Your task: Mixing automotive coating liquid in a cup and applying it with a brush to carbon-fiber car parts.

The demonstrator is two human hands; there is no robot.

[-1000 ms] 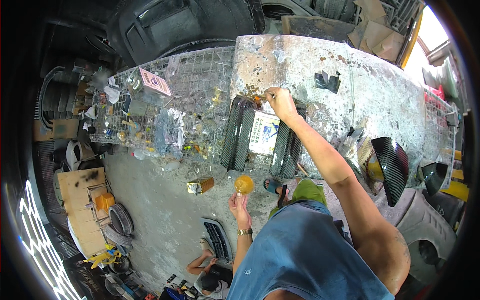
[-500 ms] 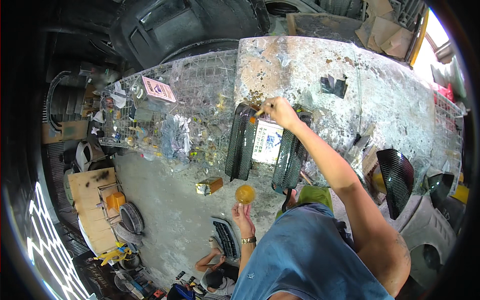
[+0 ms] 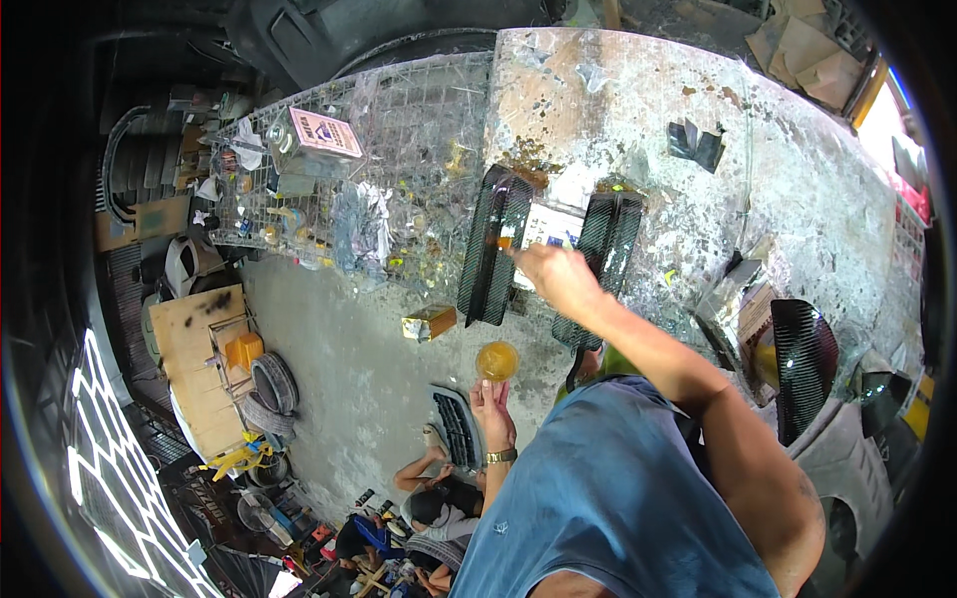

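Note:
My left hand point(image 3: 491, 407) is closed around the lower side of a clear cup of amber liquid point(image 3: 497, 360), held out beyond the table's front edge. Over the table, my right hand point(image 3: 558, 276) pinches what looks like a small brush, its orange end point(image 3: 504, 242) against the left black carbon-fibre part point(image 3: 490, 261). My fingers hide most of the brush. A second long black carbon-fibre part point(image 3: 615, 231) lies to the right. Between the two parts is a white tin with printed sides point(image 3: 549, 227), partly covered by my right hand.
The stained table point(image 3: 797, 169) joins a littered wire-mesh top point(image 3: 419, 130) with a pink-and-white tin point(image 3: 326, 134). Right of me stands a curved carbon-fibre piece point(image 3: 800, 369). A gold box point(image 3: 429, 323) is near the front edge. People point(image 3: 434, 503) sit low at the lower left.
My right hand has come nearer to me, drawing the brush along the left carbon-fibre part. The view has shifted, and the cup stays in my left hand.

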